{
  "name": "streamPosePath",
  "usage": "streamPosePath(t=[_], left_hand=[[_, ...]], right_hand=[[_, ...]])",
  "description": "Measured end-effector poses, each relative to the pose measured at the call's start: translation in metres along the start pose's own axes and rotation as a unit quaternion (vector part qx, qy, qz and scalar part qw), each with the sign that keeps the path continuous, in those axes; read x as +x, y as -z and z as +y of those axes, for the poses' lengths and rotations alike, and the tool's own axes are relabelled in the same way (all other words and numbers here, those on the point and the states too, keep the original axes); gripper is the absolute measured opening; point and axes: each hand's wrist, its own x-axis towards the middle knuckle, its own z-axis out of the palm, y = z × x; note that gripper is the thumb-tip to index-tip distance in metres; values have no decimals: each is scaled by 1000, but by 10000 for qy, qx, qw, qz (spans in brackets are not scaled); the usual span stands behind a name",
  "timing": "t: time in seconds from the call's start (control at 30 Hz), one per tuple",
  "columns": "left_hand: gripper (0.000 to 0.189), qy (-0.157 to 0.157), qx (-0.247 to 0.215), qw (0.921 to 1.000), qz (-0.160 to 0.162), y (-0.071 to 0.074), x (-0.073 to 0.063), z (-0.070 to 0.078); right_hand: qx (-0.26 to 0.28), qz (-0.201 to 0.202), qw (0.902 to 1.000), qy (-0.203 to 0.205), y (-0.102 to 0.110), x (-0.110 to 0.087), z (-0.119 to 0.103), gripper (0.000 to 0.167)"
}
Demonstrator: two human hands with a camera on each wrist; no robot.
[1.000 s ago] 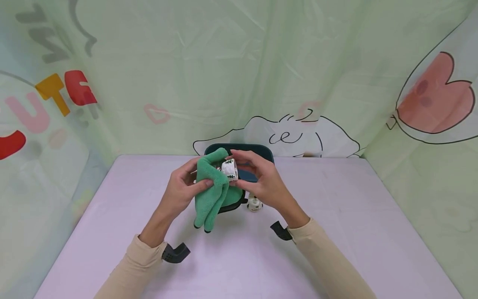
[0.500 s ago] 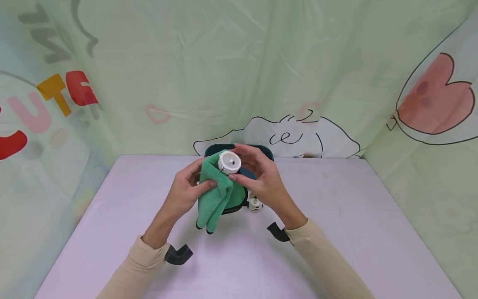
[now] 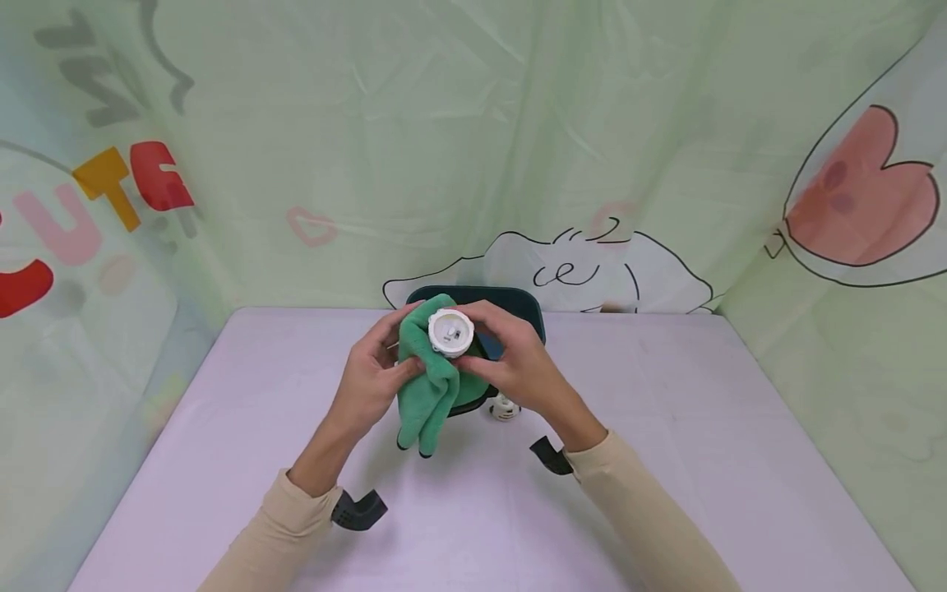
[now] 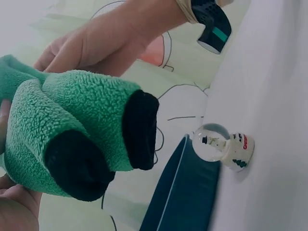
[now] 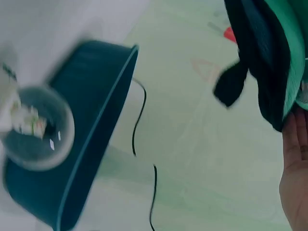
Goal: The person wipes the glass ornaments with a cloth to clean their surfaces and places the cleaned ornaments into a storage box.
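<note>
As your left hand [image 3: 372,374] grips the green cloth [image 3: 429,398] and your right hand [image 3: 513,349] pinches the white base [image 3: 450,332], wiping looks in hand, calling for a steady turn.

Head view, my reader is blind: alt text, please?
A left hand grips fuzzy green fabric; the right hand pinches a round white object in front of it. On the pale lilac table stand a dark teal bin and a white-based snow globe.

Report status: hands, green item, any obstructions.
Left hand gripping fuzzy green item. Right hand holding round white object. Snow globe near teal bin, apart from hands.
</note>
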Motion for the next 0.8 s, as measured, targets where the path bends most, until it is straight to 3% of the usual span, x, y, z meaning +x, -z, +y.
streamPosePath(t=[0.1, 0.33, 0.53, 0.8], left_hand=[[69, 43, 1, 10000, 40, 1, 0, 1], [67, 145, 181, 9985, 502, 14, 2, 7], [68, 6, 306, 9981, 537, 19, 6, 11], [67, -138, 677, 9956, 636, 17, 7, 9]], right_hand=[[-332, 25, 9994, 125, 2, 0, -3, 59], [-722, 223, 9971, 3, 8, 0, -9, 62], [-1143, 500, 9922, 5, 7, 2, -9, 55], [-2107, 544, 9755, 323, 3, 2, -11, 50]])
